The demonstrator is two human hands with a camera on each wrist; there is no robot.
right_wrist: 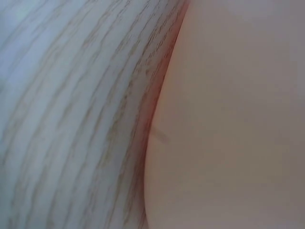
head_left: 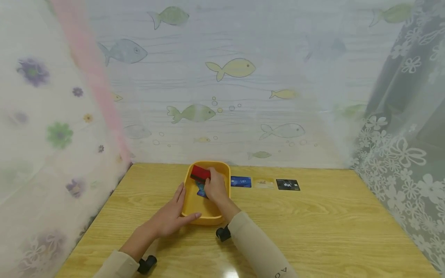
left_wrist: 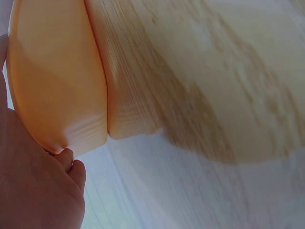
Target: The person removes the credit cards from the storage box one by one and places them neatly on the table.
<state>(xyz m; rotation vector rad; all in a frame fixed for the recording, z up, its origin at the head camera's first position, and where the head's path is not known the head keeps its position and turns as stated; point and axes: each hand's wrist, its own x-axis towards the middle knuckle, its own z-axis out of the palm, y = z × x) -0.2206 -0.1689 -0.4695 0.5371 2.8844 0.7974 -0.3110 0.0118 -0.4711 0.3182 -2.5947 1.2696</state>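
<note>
A yellow-orange plastic tray [head_left: 205, 221] stands on the table. My left hand [head_left: 167, 218] rests against its left side and near left corner, with extended fingers along the side and the thumb over the near rim. The left wrist view shows this hand [left_wrist: 40, 186] against the orange wall. Inside the tray, my right hand [head_left: 216, 187] pinches a red card [head_left: 200, 173] with a dark stripe, held tilted. Below it lies a blue card [head_left: 201, 190], partly covered by the red card and the hand. The right wrist view shows only the tray's wall [right_wrist: 224, 119] and the tabletop.
Right of the tray, a blue card [head_left: 241, 182], a gold card [head_left: 264, 183] and a black card [head_left: 287, 185] lie in a row on the wooden table [head_left: 313, 227]. A fish-patterned curtain [head_left: 229, 88] hangs behind the table's far edge.
</note>
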